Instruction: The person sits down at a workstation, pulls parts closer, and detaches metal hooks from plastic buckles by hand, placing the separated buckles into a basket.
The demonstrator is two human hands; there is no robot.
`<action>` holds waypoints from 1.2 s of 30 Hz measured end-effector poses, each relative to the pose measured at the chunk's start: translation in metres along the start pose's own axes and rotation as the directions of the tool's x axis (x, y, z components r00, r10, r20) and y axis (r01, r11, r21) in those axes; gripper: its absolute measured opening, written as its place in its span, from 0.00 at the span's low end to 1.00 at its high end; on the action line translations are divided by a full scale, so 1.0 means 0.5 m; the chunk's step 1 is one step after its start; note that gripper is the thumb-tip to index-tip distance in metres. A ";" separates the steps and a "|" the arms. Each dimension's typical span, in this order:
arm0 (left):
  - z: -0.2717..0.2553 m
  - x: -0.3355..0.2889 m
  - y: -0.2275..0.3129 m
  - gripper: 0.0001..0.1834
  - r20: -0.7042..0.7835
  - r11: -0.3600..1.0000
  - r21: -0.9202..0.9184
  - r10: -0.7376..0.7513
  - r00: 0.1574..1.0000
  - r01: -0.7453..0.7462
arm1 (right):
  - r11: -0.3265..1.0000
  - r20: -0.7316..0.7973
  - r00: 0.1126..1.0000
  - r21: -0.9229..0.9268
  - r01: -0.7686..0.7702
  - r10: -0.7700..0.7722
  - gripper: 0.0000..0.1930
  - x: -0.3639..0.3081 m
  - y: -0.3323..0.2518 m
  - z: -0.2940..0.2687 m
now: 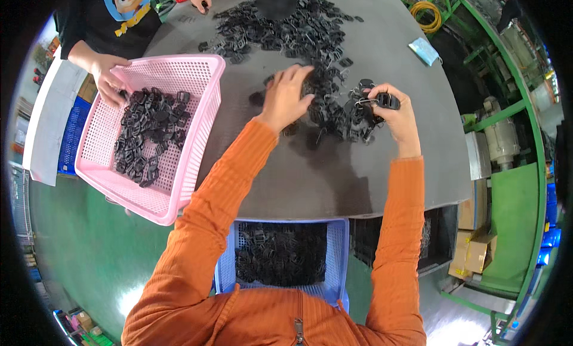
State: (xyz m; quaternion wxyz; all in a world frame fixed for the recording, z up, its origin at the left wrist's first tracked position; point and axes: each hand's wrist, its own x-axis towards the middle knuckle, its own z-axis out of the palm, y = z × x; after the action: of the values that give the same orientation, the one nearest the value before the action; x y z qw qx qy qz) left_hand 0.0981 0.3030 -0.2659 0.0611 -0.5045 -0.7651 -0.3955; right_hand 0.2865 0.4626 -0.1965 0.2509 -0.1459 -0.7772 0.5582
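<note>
Small black plastic buckles, some with thin metal wire parts, lie in a loose heap (325, 101) on the grey table (439, 149). My left hand (283, 100) rests at the left side of this heap, its fingers stretched out and its thumb apart. Part of what lies under its fingers is hidden. To the right, my right hand (397, 116) pinches a black buckle (388, 100) between thumb and fingers, above the heap's right edge. Several more dark pieces with wire hang or lie just left of those fingers; I cannot tell which are held.
A pink basket (206, 131) of black buckles stands at the left, with a co-worker's hand (108, 77) inside its rim. A larger pile (298, 32) spreads at the far side. Below the near edge sits a blue basket (341, 250). A face mask (425, 51) lies far right.
</note>
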 end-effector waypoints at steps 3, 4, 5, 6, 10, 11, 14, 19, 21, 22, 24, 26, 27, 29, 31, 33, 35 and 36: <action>0.039 0.106 -0.005 0.46 0.155 0.990 0.079 -0.127 0.980 0.116 | 0.997 0.032 0.997 0.024 0.071 -0.072 0.08 0.030 -0.043 0.015; 0.061 0.137 -0.019 0.40 0.109 0.993 0.087 -0.091 0.990 0.082 | 0.993 0.053 0.992 0.028 0.113 -0.115 0.08 0.043 -0.060 0.014; 0.088 0.177 -0.059 0.33 0.124 0.999 -0.010 -0.044 0.991 0.045 | 0.989 0.047 0.988 0.047 0.142 -0.144 0.08 0.058 -0.078 0.009; 0.079 0.214 -0.073 0.26 0.138 0.995 -0.101 0.000 0.990 0.014 | 0.985 0.054 0.984 0.050 0.168 -0.171 0.08 0.080 -0.094 0.004; 0.031 0.359 -0.084 0.03 -0.237 0.953 -0.302 -0.067 0.969 -0.008 | 0.965 -0.022 0.964 0.006 0.263 -0.263 0.09 0.170 -0.117 -0.041; 0.004 0.376 -0.054 0.06 -0.241 0.939 -0.343 -0.086 0.967 -0.002 | 0.970 -0.054 0.969 -0.028 0.241 -0.243 0.10 0.191 -0.102 -0.054; -0.052 0.427 -0.066 0.22 -0.215 0.945 -0.326 -0.096 0.972 0.021 | 0.975 -0.099 0.970 -0.053 0.216 -0.220 0.10 0.277 -0.021 -0.037; -0.079 0.426 -0.052 0.33 -0.024 0.833 -0.550 -0.092 0.995 0.064 | 0.976 -0.088 0.988 0.166 0.140 -0.127 0.10 0.347 0.085 0.056; -0.075 0.408 -0.072 0.26 0.112 0.768 -0.560 -0.302 0.947 0.312 | 0.993 -0.176 0.984 0.118 0.026 -0.005 0.10 0.359 0.064 0.072; -0.074 0.401 -0.086 0.22 0.162 0.784 -0.494 -0.341 0.926 0.375 | 0.992 -0.174 0.985 0.120 0.027 -0.006 0.10 0.358 0.055 0.074; -0.078 0.378 -0.083 0.17 0.313 0.817 -0.320 -0.387 0.867 0.480 | 0.956 -0.278 0.953 0.228 0.184 -0.118 0.11 0.351 0.034 0.061; -0.089 0.375 -0.078 0.15 0.409 0.796 -0.292 -0.398 0.821 0.531 | 0.902 -0.287 0.957 0.402 0.157 -0.039 0.12 0.346 0.032 0.013; -0.100 0.381 -0.084 0.13 0.404 0.827 -0.323 -0.319 0.857 0.460 | 0.874 -0.310 0.950 0.449 0.185 -0.042 0.12 0.338 0.018 0.006; -0.115 0.396 -0.076 0.10 0.320 0.847 -0.420 -0.197 0.927 0.325 | 0.850 -0.340 0.940 0.491 0.190 -0.014 0.11 0.313 -0.008 -0.013; -0.148 0.411 -0.039 0.09 0.225 0.880 -0.426 -0.120 0.967 0.209 | 0.850 -0.322 0.947 0.493 0.186 -0.021 0.12 0.290 -0.025 -0.019; -0.185 0.421 0.015 0.09 0.170 0.909 -0.409 -0.016 0.985 0.085 | 0.877 -0.287 0.957 0.446 0.178 -0.048 0.12 0.275 -0.025 -0.032; -0.199 0.424 0.053 0.09 0.113 0.910 -0.414 0.070 0.991 -0.017 | 0.878 -0.249 0.965 0.441 0.187 -0.080 0.13 0.263 -0.017 -0.042; -0.197 0.422 0.063 0.09 0.116 0.910 -0.413 0.069 0.991 -0.015 | 0.876 -0.207 0.971 0.439 0.199 -0.117 0.13 0.257 -0.015 -0.042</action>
State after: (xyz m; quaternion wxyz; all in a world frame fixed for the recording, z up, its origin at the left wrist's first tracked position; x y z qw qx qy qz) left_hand -0.0081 0.3956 -0.0781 -0.0870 -0.5468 -0.6558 -0.5132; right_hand 0.1915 0.5419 -0.1547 0.3898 -0.0670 -0.6085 0.6880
